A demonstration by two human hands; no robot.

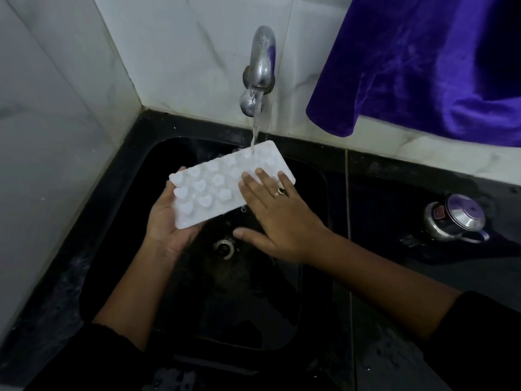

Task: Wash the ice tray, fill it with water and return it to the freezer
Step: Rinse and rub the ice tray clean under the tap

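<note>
A white ice tray [222,182] with heart-shaped bumps is held over the black sink [132,179], its bumpy underside facing up. Water runs from the metal tap [260,69] onto the tray's far end. My left hand [166,221] cups the tray's near-left end from below, thumb at its edge. My right hand [276,218] lies flat on the tray's right part, fingers spread on its surface, a ring on one finger.
The drain [224,248] sits at the sink's middle below the hands. A purple cloth [428,60] hangs at the upper right over the tiled wall. A steel pressure-cooker lid [458,218] rests on the dark counter to the right.
</note>
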